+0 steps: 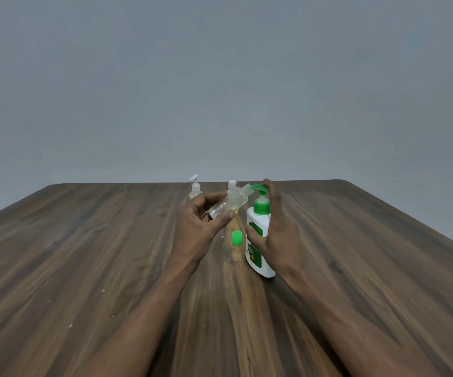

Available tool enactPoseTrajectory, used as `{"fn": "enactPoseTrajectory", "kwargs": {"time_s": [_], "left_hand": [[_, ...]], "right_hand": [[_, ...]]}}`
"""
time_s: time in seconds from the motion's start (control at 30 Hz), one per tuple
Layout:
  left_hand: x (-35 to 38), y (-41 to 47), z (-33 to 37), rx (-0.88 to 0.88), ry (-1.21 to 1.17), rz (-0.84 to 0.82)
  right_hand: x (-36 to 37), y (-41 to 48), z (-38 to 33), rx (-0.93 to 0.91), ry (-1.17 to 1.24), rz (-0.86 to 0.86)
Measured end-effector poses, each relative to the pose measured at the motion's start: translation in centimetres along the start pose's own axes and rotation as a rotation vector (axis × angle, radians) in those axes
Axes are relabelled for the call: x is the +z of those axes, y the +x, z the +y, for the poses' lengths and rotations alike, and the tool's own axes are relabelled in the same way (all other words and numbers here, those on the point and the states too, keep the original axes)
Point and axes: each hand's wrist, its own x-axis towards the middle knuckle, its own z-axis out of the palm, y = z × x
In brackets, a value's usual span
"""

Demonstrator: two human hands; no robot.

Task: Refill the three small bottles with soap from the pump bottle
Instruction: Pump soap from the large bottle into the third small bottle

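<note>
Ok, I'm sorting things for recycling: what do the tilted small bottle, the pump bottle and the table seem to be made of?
Small bottle: likely clear plastic, glossy; you can see through it. Pump bottle: opaque white plastic, smooth with a slight sheen; its green pump looks like plastic too. Table: brown wood grain, matte; whether it is solid wood or laminate, I cannot tell.

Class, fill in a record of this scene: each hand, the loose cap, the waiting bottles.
Left hand: holds clear bottle tilted, neck at the spout
Right hand: grips pump bottle, forefinger on its top
Green cap: loose on table
Waiting: pump-top bottle and white-capped bottle, upright behind
</note>
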Motion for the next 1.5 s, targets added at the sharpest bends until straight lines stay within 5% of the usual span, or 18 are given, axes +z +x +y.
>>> {"fn": "enactPoseTrajectory", "kwargs": {"time_s": [0.3,0.57,0.93,1.23,1.5], "left_hand": [[0.4,0.0,-0.7,-0.013,-0.045,-0.020],[0.2,0.1,-0.5,-0.016,-0.023,-0.018],[-0.1,0.3,-0.9,0.004,-0.011,-0.008],[-0.1,0.6,-1.0,-0.016,0.015,-0.049],[-0.2,0.6,-0.8,-0.027,0.013,-0.047]], "right_hand": [[0.7,-0.4,0.2,0.042,0.090,0.129],[-0.3,0.5,1.0,0.051,0.614,-0.008],[0.8,-0.1,0.9,-0.050,0.303,0.052],[0.5,0.5,2.4,-0.054,0.468,-0.027],[1.2,0.6,2.0,-0.147,0.396,0.112]]}}
